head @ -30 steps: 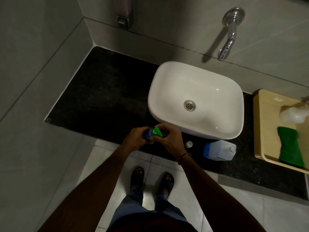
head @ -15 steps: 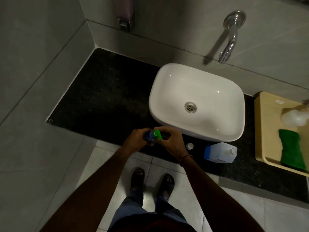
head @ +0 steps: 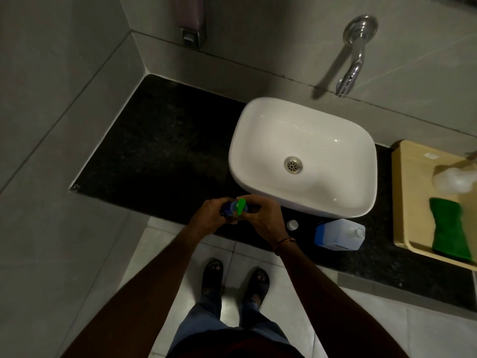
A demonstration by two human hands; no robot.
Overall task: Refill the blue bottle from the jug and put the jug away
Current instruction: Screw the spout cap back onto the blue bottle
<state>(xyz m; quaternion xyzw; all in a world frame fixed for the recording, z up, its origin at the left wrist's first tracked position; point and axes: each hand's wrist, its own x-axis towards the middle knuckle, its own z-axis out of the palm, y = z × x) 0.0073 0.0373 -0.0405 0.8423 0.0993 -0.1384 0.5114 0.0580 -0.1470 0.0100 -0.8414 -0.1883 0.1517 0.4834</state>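
The blue bottle (head: 230, 209) with its green top (head: 241, 205) stands at the front edge of the black counter (head: 154, 156), between both hands. My left hand (head: 210, 215) grips the bottle's body from the left. My right hand (head: 262, 218) holds the green top from the right, fingers curled around it. The translucent jug (head: 340, 235) with a blue label stands open on the counter right of my hands, in front of the basin. Its small white cap (head: 292, 225) lies loose on the counter between my right hand and the jug.
A white basin (head: 304, 156) sits on the counter under a chrome wall tap (head: 353, 58). At the right, a beige tray (head: 410, 192) holds a green cloth (head: 450, 228) and a pale bottle (head: 454, 179). A soap dispenser (head: 192, 24) hangs on the back wall.
The green top has turned between my fingers, from lying sideways to pointing more upright. Both hands stay on the bottle; the jug and cap have not moved.
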